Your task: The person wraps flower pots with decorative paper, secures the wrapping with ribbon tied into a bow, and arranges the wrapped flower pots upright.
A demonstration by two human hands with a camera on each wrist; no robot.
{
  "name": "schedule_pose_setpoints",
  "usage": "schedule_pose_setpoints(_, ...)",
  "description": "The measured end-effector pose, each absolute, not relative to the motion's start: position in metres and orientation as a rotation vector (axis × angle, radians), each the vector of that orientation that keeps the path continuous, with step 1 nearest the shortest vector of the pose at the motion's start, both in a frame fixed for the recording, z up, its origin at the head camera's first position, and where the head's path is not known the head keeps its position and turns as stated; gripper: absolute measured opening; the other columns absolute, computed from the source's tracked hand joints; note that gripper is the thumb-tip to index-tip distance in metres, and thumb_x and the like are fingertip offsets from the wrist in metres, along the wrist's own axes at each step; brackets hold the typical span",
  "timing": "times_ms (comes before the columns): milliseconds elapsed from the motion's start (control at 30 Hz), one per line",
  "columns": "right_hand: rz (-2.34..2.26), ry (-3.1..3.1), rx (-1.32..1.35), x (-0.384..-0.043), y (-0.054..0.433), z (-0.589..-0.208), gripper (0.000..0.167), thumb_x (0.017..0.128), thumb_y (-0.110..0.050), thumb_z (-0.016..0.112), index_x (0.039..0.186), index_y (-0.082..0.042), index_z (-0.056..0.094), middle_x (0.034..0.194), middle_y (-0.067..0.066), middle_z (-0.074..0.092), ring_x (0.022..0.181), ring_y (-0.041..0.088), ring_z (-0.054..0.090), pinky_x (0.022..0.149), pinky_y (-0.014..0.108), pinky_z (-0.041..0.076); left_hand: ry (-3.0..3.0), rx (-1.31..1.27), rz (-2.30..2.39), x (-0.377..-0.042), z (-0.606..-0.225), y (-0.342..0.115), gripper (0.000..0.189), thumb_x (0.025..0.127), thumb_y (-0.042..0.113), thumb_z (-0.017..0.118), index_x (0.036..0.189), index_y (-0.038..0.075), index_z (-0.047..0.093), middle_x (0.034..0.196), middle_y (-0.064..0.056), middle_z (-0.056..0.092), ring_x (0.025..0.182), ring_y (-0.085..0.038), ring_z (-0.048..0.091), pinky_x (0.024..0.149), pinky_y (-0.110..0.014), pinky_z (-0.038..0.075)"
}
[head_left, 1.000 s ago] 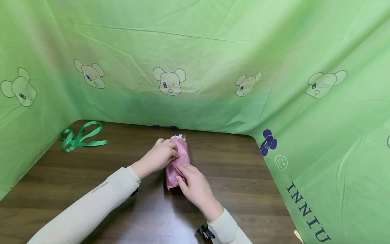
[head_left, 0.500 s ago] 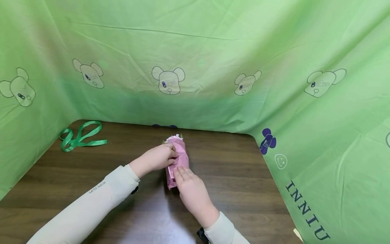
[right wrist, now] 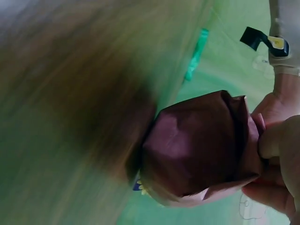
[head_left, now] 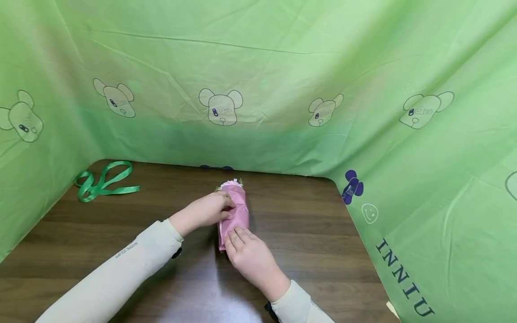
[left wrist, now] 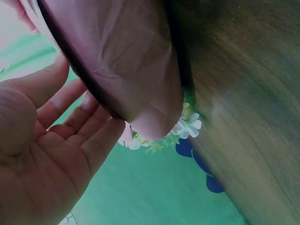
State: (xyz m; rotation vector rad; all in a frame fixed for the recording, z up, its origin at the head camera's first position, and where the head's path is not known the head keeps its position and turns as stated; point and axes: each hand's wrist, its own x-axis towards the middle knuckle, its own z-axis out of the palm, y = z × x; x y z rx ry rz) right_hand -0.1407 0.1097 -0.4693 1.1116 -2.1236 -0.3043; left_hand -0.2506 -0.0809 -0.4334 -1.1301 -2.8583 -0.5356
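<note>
- While flowers (head_left: 232,183) show at twelve o'clock, pink paper (head_left: 239,215) on the surface (head_left: 315,224) is seemingly being folded.
- Left grip (head_left: 208,210), nine o'clock, and right grip (head_left: 251,258), five o'clock: unclamped, touching paper.
- Next probably needs fold kept flat.

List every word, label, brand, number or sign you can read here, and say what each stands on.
"INNIU": large dark letters on the right side of the green cloth.
"Qee", probably: small, faint print on the cloth's cartoon heads.
Left sleeve: lettering along the forearm, too blurred to read.
Right sleeve: faint marks, too small to read.
Dark blue figure: small label, unreadable.
No readable numbers.
</note>
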Motion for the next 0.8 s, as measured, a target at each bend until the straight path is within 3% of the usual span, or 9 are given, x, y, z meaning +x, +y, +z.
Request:
schedule_pose_setpoints(133, -0.301, -2.104, 1.156, -0.143, 0.112, -0.471, 0.033, 0.100, -0.017, 0.047, 0.111, -0.012, 0.077, 0.114, 0.005, 0.075, 0.113, 0.024, 0.069, 0.101, 0.037, 0.054, -2.844, -1.159, -0.510, -0.249, -0.434, -0.083, 0.021, 0.095, 0.020, 0.073, 0.112, 0.008, 0.075, 0.103, -0.004, 0.065, 0.096, -0.019, 0.063, 0.093, -0.039, 0.054)
schedule_pose_setpoints(233, -0.305, -2.124, 1.161, -0.142, 0.114, -0.469, 0.032, 0.099, -0.016, 0.048, 0.111, -0.013, 0.077, 0.115, 0.004, 0.075, 0.115, 0.023, 0.069, 0.103, 0.036, 0.053, -2.874, -1.170, -0.498, -0.248, -0.434, -0.085, 0.031, 0.096, 0.023, 0.073, 0.121, 0.006, 0.073, 0.111, -0.007, 0.065, 0.103, -0.021, 0.064, 0.096, -0.040, 0.053)
schedule_pose_setpoints(400, -0.225, -2.178, 1.204, -0.138, 0.117, -0.460, 0.024, 0.094, -0.018, 0.063, 0.113, -0.014, 0.077, 0.118, 0.001, 0.075, 0.118, 0.023, 0.068, 0.106, 0.034, 0.051, -2.923, -1.158, -0.475, -0.245, -0.434, -0.088, 0.045, 0.094, 0.030, 0.075, 0.131, 0.005, 0.069, 0.123, -0.007, 0.063, 0.114, -0.022, 0.063, 0.103, -0.040, 0.050)
schedule_pose_setpoints(500, -0.024, -2.215, 1.267, -0.140, 0.119, -0.456, 0.022, 0.089, -0.015, 0.071, 0.110, -0.013, 0.078, 0.115, 0.001, 0.076, 0.117, 0.022, 0.069, 0.107, 0.034, 0.050, -2.920, -1.157, -0.464, -0.243, -0.432, -0.087, 0.041, 0.093, 0.027, 0.076, 0.128, 0.007, 0.071, 0.122, -0.006, 0.063, 0.114, -0.022, 0.063, 0.102, -0.041, 0.051)
schedule_pose_setpoints(667, 0.528, -2.276, 1.323, -0.152, 0.125, -0.452, 0.018, 0.090, -0.007, 0.072, 0.107, -0.010, 0.078, 0.107, 0.000, 0.078, 0.110, 0.019, 0.071, 0.103, 0.030, 0.052, -2.910, -1.132, -0.437, -0.237, -0.428, -0.086, 0.026, 0.091, 0.024, 0.079, 0.114, 0.013, 0.073, 0.115, -0.003, 0.062, 0.108, -0.022, 0.062, 0.093, -0.042, 0.054)
schedule_pose_setpoints(800, 0.904, -2.336, 1.100, -0.164, 0.128, -0.451, 0.017, 0.091, -0.005, 0.073, 0.106, -0.010, 0.078, 0.103, -0.001, 0.076, 0.101, 0.014, 0.070, 0.093, 0.027, 0.055, -2.856, -1.140, -0.388, -0.234, -0.425, -0.086, 0.022, 0.087, 0.023, 0.082, 0.105, 0.014, 0.074, 0.109, -0.003, 0.063, 0.105, -0.024, 0.059, 0.091, -0.042, 0.053)
